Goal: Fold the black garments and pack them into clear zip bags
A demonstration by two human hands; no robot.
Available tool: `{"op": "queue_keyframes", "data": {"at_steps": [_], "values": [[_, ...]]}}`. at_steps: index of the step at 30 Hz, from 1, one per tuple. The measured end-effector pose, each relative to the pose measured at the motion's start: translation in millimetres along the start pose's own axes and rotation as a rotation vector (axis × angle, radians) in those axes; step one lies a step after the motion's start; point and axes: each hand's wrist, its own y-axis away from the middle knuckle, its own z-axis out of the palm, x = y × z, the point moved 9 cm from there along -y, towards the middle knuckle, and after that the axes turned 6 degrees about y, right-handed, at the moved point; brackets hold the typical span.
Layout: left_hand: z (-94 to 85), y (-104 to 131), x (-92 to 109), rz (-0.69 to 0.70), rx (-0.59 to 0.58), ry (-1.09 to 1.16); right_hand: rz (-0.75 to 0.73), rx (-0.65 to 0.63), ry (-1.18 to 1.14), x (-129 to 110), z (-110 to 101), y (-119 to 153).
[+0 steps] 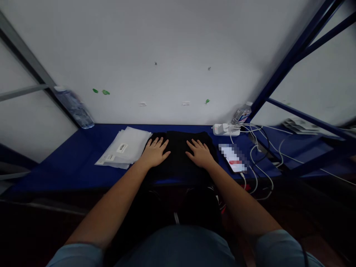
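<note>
A black folded cloth item (178,155), perhaps a garment, lies flat on the blue tabletop (72,159) in front of me. On its left part rests my left hand (154,152), palm down with the fingers spread. My right hand (200,152) lies palm down on its right part, fingers also apart. Neither hand grips anything. Just left of the cloth, a small stack of translucent white plastic bags (130,144) with barcode labels touches or nearly touches it. The cloth's dark folds are hard to make out.
Right of the cloth lies a phone (232,157) with a cable plugged in. Behind it are a white power strip (226,129), tangled white cables (254,148) and a small bottle (242,113). A large clear bottle (75,107) leans at the back left. Blue metal frame bars (294,63) rise at right.
</note>
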Motion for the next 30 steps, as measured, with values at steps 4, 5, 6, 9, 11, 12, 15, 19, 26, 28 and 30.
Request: {"op": "queue_keyframes", "data": {"at_steps": [4,5,6,9,11,12,15,19,26,28,30], "values": [[2.4,-0.7,-2.3,-0.009,-0.004,0.001,-0.002,-0.002,0.004,0.3,0.2,-0.1],[2.7,-0.8,-2.5,-0.007,0.0,0.001,-0.002,-0.004,0.006,0.4,0.3,0.0],[3.0,-0.9,-2.7,-0.005,0.004,0.002,-0.001,-0.006,0.007,0.5,0.3,0.1],[3.9,-0.5,-3.5,-0.003,0.006,0.008,0.0,-0.01,0.003,0.4,0.2,0.7],[4.3,0.0,-4.0,-0.003,0.003,0.019,0.002,-0.01,-0.003,0.4,-0.5,1.3],[4.0,0.4,-3.9,0.0,0.006,0.027,0.002,-0.01,-0.006,0.3,-1.0,1.6],[1.4,1.5,-2.8,0.014,0.023,0.046,0.001,-0.004,-0.016,0.1,-3.1,2.4],[-1.4,3.3,-1.3,0.023,0.016,0.047,0.001,-0.009,-0.034,0.1,-4.7,3.3],[-4.8,5.8,0.0,0.027,0.003,0.054,0.026,0.007,-0.097,5.0,-6.6,5.3],[-4.1,5.9,0.2,0.03,0.002,0.054,0.026,0.01,-0.108,6.3,-6.7,5.7],[-3.5,5.7,0.2,0.028,0.002,0.049,0.015,0.005,-0.108,6.1,-6.3,5.7]]}}
